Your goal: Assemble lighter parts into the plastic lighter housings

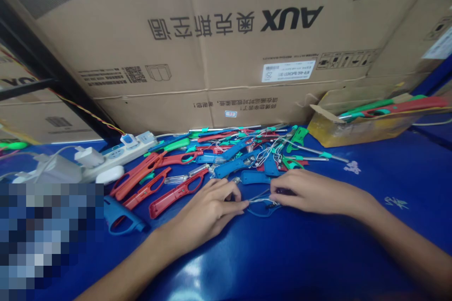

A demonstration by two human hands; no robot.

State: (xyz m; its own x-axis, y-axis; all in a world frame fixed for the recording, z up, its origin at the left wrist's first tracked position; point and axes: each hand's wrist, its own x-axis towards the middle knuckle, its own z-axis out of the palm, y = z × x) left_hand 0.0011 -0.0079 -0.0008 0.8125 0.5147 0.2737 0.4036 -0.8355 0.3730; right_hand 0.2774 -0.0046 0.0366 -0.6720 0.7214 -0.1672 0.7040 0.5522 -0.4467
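- At 12 o'clock, the far side is being filled by a big brown cardboard sheet, with black words being shown upside down on it.
- Below it, everything is being held up by a shiny blue table.
- From the middle toward 8 o'clock, the table is being covered by a messy pile of red, blue and green plastic parts, metal rods and white wires.
- At 9 o'clock, white plugs are being held by a white power strip.
- At 3 o'clock, red and green parts are being held in an open box.
- Near 4 o'clock, a small dark thing is being gripped by the curled right hand; it is being partly hidden by the fingers.
- Near 6 o'clock, thin white wires are being pinched by the left hand, its thumb and fingertips closed. The wires are being stretched across to the right hand.
- At 8 o'clock, a loose blue shell is being held up by the table.
- Between the hands, a blue loop is being partly hidden by the wires.
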